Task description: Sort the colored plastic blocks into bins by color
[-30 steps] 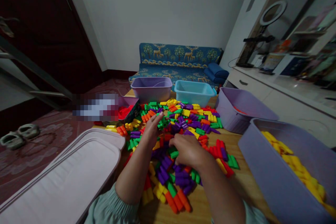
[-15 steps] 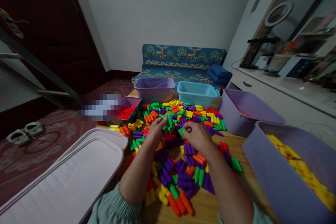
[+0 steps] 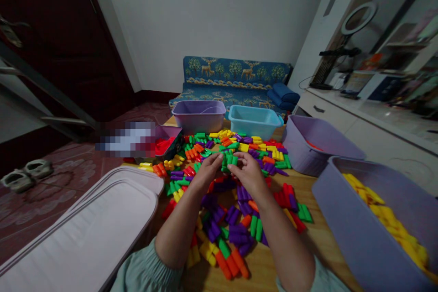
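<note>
Pale, round-cornered plastic lids [image 3: 112, 223] lie left of the left hand [image 3: 208, 172], apparently out of its way. Gripped between it and the right hand [image 3: 249, 171] is a green plastic tubular-block cluster [image 3: 229, 161], presumably steadied from both sides; farther right stands a lilac plastic tub [image 3: 345, 214].

The person's bare right hand [image 3: 249, 174] brought a green plastic block [image 3: 233, 160] up to the green tubular plastic cluster [image 3: 225, 163] in the bare left hand [image 3: 208, 170].
</note>
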A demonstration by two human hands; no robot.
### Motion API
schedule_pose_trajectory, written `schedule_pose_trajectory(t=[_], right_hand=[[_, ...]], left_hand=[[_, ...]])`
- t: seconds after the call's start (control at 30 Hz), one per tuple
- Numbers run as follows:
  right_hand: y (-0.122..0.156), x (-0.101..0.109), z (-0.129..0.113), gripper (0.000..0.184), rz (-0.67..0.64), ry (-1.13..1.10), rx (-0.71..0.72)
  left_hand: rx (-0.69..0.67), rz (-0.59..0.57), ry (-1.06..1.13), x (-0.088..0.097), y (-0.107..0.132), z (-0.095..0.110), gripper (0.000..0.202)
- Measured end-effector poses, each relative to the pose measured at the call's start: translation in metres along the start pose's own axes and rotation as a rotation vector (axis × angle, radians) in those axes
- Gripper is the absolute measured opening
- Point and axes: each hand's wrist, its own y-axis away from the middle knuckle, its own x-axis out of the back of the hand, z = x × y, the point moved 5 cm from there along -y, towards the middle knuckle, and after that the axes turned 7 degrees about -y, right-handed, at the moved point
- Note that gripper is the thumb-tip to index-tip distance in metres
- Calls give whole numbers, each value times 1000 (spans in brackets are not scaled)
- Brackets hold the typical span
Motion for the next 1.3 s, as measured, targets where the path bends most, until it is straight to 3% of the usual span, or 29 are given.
schedule_pose_trajectory(t=[0.2,0.47,0.63,0.8,1.03,1.2,1.3], right_hand=[[-2,3,5,45,-13,23,29],[-2,3,7,42,-54,47,21],[-2,6,4,53,-4,-21,23],[-1,4,2,61,-59,-47,-20],[-3,7,0,50,-43,68,43],[2,5,-3,43,-4,-6,-39],[4,-1,2,39,-15,-56,-89]], left_hand=[[-66,-88,-99,-9,3,5,54],[-71,49,-98,6,-3,0,50],[-77,36,-135,5,-1,4,40],[-63,27,-158,5,-1,4,44],[-8,29,-127,5,-1,2,51],[29,76,-87,7,1,1,55],[14,36,-11,3,2,1,53]])
